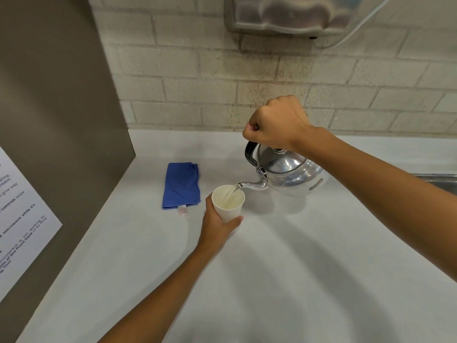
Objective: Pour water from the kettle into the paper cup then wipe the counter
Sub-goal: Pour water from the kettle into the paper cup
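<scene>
A shiny metal kettle (289,172) is tilted to the left, held above the white counter (296,268). My right hand (277,123) is closed around its black handle. A thin stream of water runs from the spout into a white paper cup (228,203). My left hand (217,226) grips the cup from below and behind, holding it just under the spout. A folded blue cloth (181,185) with a small white tag lies flat on the counter left of the cup.
A brown panel (61,120) with a printed paper notice (19,214) walls off the left side. Painted brick runs along the back. A metal wall unit (296,13) with a white cable hangs above. A steel sink edge (437,179) shows at the right.
</scene>
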{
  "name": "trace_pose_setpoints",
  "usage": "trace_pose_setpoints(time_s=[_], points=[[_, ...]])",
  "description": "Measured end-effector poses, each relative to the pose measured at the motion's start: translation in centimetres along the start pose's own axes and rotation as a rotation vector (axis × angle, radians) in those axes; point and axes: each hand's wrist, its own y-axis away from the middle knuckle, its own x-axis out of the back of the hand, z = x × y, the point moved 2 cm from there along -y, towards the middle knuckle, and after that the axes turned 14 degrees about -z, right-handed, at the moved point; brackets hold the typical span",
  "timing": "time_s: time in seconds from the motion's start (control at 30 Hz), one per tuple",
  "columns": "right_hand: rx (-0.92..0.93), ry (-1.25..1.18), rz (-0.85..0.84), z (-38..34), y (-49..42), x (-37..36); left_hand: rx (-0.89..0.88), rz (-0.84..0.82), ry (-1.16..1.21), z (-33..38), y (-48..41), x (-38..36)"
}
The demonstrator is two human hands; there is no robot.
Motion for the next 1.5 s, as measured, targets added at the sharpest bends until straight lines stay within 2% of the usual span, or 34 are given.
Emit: trace_pose_setpoints(time_s=[1.5], points=[[0.054, 0.096, -0.029, -0.08, 0.02, 0.88, 0.03, 0.0, 0.008, -0.1, 0.04, 0.0]])
